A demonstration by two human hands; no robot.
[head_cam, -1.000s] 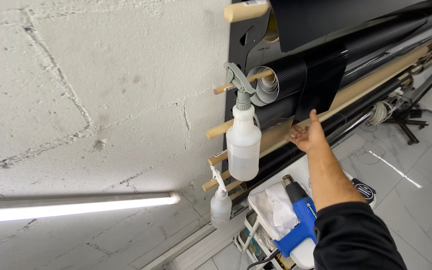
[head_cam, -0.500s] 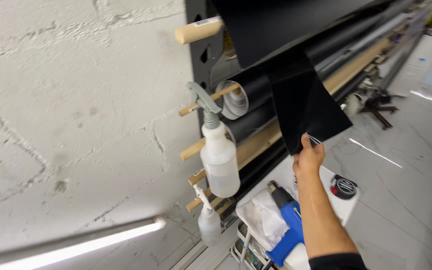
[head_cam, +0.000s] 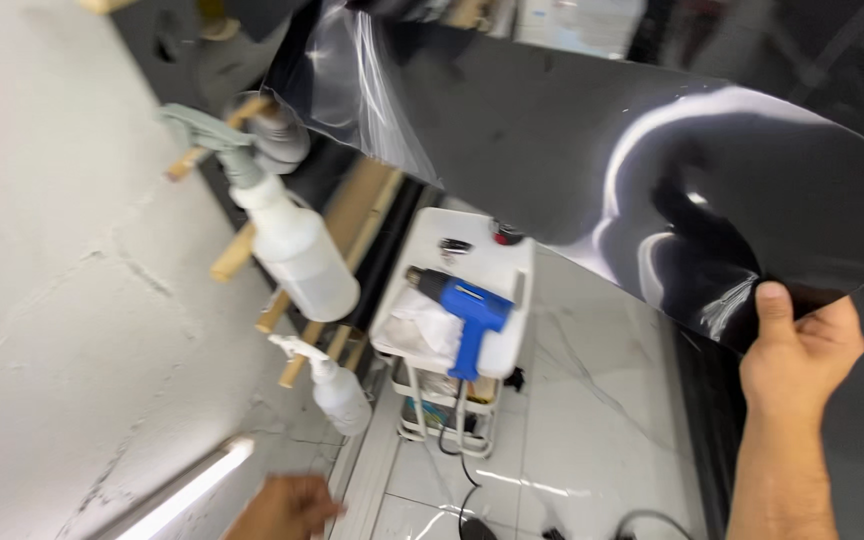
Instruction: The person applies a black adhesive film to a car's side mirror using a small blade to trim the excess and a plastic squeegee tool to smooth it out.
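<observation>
A wide black film sheet (head_cam: 572, 150) spreads across the top of the view from 11 to 3 o'clock, glossy and pulled out from the rack (head_cam: 352, 190) on the wall (head_cam: 62, 300). The right hand (head_cam: 797, 345), at 4 o'clock, pinches the sheet's lower corner, thumb on the near face and fingers curled behind it. The left hand (head_cam: 287, 508) sits at 7 o'clock at the bottom edge, blurred, close to the wall's base and touching nothing that shows; how far it is open cannot be told.

Below the sheet, near centre, stands a white cart (head_cam: 452, 330). On its top tray lie a blue heat gun (head_cam: 467, 310), a crumpled white cloth (head_cam: 422, 312) just beside it, and a few small dark items at the far end. The lower shelves hold things too blurred to name.

At 9 o'clock a large spray bottle (head_cam: 292, 250) hangs from a wooden peg (head_cam: 192, 160) of the rack, tilted, holding clear liquid. A small spray bottle (head_cam: 337, 395) hangs lower, at 7 o'clock. A lit tube lamp (head_cam: 187, 490) runs along the wall's foot.
</observation>
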